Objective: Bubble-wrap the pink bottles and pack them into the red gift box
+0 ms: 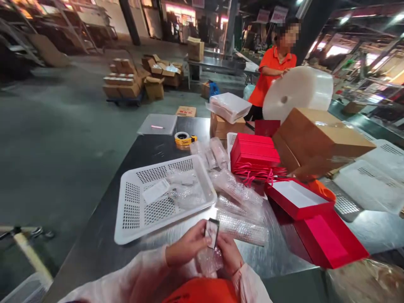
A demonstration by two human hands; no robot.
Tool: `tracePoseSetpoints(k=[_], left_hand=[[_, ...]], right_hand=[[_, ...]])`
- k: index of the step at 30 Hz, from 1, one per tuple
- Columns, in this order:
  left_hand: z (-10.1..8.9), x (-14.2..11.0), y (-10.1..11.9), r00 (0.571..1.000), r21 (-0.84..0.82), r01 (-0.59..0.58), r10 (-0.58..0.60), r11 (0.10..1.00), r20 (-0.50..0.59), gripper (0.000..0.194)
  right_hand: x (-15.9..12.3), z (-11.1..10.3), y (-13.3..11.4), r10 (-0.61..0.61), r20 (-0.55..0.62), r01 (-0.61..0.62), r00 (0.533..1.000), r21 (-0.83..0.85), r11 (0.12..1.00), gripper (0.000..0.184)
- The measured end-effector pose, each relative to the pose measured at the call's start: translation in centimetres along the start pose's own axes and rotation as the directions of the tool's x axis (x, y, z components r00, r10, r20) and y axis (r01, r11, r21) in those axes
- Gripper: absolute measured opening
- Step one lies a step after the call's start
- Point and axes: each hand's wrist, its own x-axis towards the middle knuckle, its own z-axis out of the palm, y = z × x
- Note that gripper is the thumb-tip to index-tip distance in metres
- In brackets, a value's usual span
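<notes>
Both my hands hold a small dark-framed rectangular item [211, 232] above a piece of bubble wrap [208, 261], close to my body at the near table edge. My left hand [187, 245] grips its left side with curled fingers. My right hand [229, 253] closes on its right side and the wrap under it. Just beyond lie several bubble-wrapped bundles [240, 227]. A white perforated tray [135, 210] with a few wrapped pieces sits to the left of them.
An open red gift box [298, 200] and its lid [330, 244] lie to the right, with a stack of red bags [255, 153] and a cardboard box [318, 141] behind. A tape dispenser [184, 139] sits further back. A person in orange [271, 69] handles a bubble-wrap roll [298, 94].
</notes>
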Motion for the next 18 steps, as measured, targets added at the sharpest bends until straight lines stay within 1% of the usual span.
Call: tracePoseSetpoints(k=[1,2,4,6,8,9,11,14,15,16,18], left_hand=[[0.8,-0.8,-0.8,1.0,0.1,-0.015,0.015,0.995,0.007,0.038],[1.3,-1.3,-1.4,0.999,0.211,-0.024,0.029,0.977,-0.021,0.034],[1.4,-1.8,-1.7,0.994,0.43,0.027,0.019,0.903,-0.104,0.033],[1.0,-2.0,-1.2,0.989,0.608,0.122,-0.047,0.784,-0.138,0.031],[0.7,-2.2,-0.1,0.983,0.745,0.179,-0.14,0.642,-0.115,0.029],[0.8,-2.4,0.4,0.979,0.798,0.185,-0.175,0.574,-0.101,0.031],[1.5,-2.7,1.3,0.973,0.867,0.184,-0.209,0.463,-0.095,0.042],[2.9,-3.1,1.5,0.968,0.916,0.182,-0.228,0.358,-0.103,0.074],[3.3,-3.2,1.3,0.966,0.927,0.192,-0.227,0.323,-0.121,0.081],[3.6,-3.1,1.1,0.963,0.937,0.209,-0.224,0.279,-0.148,0.082],[3.6,-2.9,0.8,0.959,0.954,0.24,-0.2,0.181,-0.203,0.074]], right_hand=[[-0.1,0.6,0.1,0.027,0.03,-0.029,0.999,0.072,0.997,0.054],[-0.2,0.9,0.2,0.033,0.018,-0.035,0.999,0.131,0.991,0.054],[-0.5,1.1,0.1,0.008,-0.069,0.004,0.998,0.165,0.986,0.056],[-0.6,0.7,-0.1,-0.063,-0.142,0.074,0.988,0.073,0.995,0.058],[-0.7,0.3,-0.2,-0.137,-0.172,0.127,0.976,-0.072,0.989,0.057],[-0.7,0.1,-0.2,-0.16,-0.182,0.139,0.97,-0.121,0.983,0.057],[-0.7,-0.1,-0.1,-0.163,-0.196,0.137,0.967,-0.142,0.98,0.057],[-1.1,0.1,-0.1,-0.147,-0.178,0.132,0.973,-0.095,0.987,0.059],[-1.4,0.2,-0.2,-0.162,-0.167,0.148,0.973,-0.092,0.985,0.059],[-1.7,0.3,-0.3,-0.201,-0.151,0.186,0.968,-0.107,0.977,0.057],[-2.4,0.6,-0.6,-0.332,-0.07,0.315,0.941,-0.183,0.931,0.05]])
